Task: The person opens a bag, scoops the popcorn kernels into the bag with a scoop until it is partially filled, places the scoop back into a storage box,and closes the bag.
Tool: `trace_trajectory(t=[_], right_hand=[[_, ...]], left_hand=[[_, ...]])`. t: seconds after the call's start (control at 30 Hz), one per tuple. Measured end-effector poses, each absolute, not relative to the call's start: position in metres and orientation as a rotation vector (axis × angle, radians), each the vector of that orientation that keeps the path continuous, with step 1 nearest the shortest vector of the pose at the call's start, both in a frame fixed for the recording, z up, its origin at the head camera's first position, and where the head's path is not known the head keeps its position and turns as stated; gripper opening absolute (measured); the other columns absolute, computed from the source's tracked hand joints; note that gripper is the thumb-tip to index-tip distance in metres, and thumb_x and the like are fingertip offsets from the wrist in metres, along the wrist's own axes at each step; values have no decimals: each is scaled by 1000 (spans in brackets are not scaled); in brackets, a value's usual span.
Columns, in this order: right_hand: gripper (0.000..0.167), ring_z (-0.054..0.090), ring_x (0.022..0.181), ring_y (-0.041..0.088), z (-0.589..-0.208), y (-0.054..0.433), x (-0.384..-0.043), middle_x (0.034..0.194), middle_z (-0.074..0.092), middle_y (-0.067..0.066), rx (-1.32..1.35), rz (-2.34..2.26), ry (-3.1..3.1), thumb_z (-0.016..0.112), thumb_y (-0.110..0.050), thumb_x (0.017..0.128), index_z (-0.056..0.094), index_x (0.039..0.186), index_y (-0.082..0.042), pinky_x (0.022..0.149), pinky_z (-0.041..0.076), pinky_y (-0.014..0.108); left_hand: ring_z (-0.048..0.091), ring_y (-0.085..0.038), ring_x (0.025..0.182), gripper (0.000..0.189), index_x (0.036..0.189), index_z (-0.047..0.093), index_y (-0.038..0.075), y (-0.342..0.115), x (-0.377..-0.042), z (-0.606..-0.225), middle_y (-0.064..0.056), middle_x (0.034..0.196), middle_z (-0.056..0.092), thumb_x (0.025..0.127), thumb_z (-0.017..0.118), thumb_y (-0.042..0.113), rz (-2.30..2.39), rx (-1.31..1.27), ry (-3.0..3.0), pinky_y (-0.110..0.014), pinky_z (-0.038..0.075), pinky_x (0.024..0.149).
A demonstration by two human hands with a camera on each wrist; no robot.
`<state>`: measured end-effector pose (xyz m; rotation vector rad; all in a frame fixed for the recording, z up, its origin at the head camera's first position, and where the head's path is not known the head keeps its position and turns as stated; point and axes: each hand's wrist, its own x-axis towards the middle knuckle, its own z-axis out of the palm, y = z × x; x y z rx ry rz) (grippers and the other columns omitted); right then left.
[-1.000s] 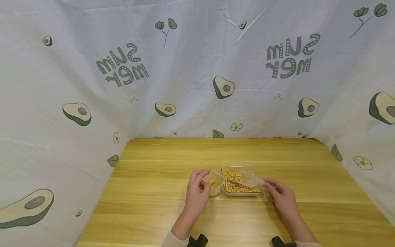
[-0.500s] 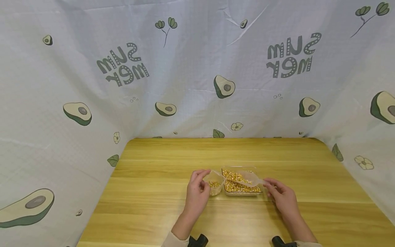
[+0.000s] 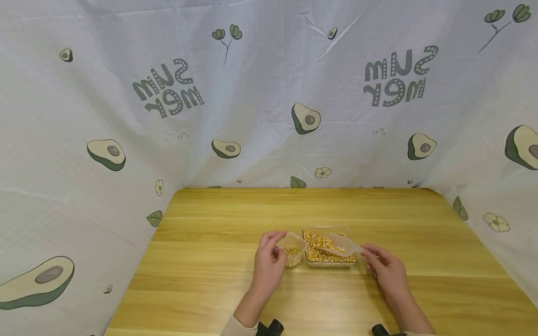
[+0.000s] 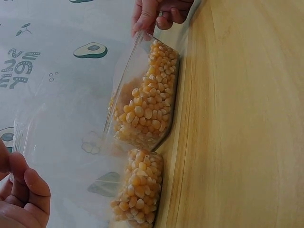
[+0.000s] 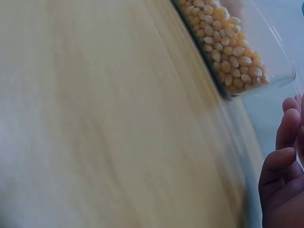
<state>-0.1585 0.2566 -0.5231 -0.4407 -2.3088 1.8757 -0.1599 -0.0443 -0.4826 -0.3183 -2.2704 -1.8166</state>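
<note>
In the head view my left hand [image 3: 269,259] pinches the rim of a clear container [image 3: 293,261] with some corn kernels at its bottom. From the left wrist its upper wall looks thin and see-through; whether it is a cup or a bag I cannot tell. Right beside it stands a rectangular clear box [image 3: 332,264] partly filled with yellow corn kernels [image 5: 232,57]. My right hand [image 3: 386,268] pinches the handle of a translucent scoop [image 3: 342,245] over that box. Kernels lie in the scoop, whose mouth points left to the container's rim.
All of this stands on a wood-grain table [image 3: 201,275]. A white cloth [image 3: 260,93] printed with avocados and lettering hangs behind and along the sides. Black wrist mounts [image 3: 271,328] show at the lower edge.
My right hand has shifted slightly right and down, and the scoop's handle end sits a little lower. The left hand and its container have stayed nearly still.
</note>
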Motion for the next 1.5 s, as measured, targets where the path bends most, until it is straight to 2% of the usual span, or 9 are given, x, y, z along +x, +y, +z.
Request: trace_trajectory(t=[0.23, 0.6, 0.83, 1.07, 1.5], right_hand=[[27, 54, 67, 3, -515, 258, -156, 85, 65, -18, -409, 1935, -2279, 64, -22, 97, 70, 119, -8, 52, 44, 20], [29, 52, 66, 5, -491, 257, -150, 85, 68, -11, -254, 1903, -2301, 60, -25, 99, 68, 121, -7, 54, 43, 25], [27, 51, 65, 7, -469, 246, -148, 85, 67, -14, -138, 1956, -2231, 62, -24, 98, 69, 119, -7, 55, 42, 27], [25, 53, 64, 4, -459, 235, -144, 85, 69, -15, -77, 1960, -2214, 63, -19, 98, 69, 117, -5, 56, 44, 23], [27, 54, 65, 6, -450, 221, -144, 79, 63, -14, -62, 1725, -2362, 65, -19, 97, 68, 116, -1, 52, 42, 25]], left_hand=[[40, -4, 73, 44, 130, 64, 6, -43, -159, -482, -9, 124, 55, 91, 51, -11, -1838, -313, -2253, -16, 41, 63], [39, -3, 71, 45, 130, 64, 4, -42, -159, -481, -10, 122, 55, 90, 51, -12, -1828, -340, -2227, -15, 39, 61], [38, -3, 72, 45, 130, 63, 3, -42, -160, -482, -12, 122, 55, 90, 51, -13, -1809, -359, -2221, -15, 39, 61], [39, -3, 71, 46, 129, 64, 2, -41, -160, -483, -13, 120, 56, 88, 52, -13, -1785, -360, -2214, -15, 40, 61], [39, -3, 72, 47, 130, 64, 4, -43, -161, -483, -10, 123, 55, 89, 51, -13, -1812, -348, -2224, -15, 40, 62]])
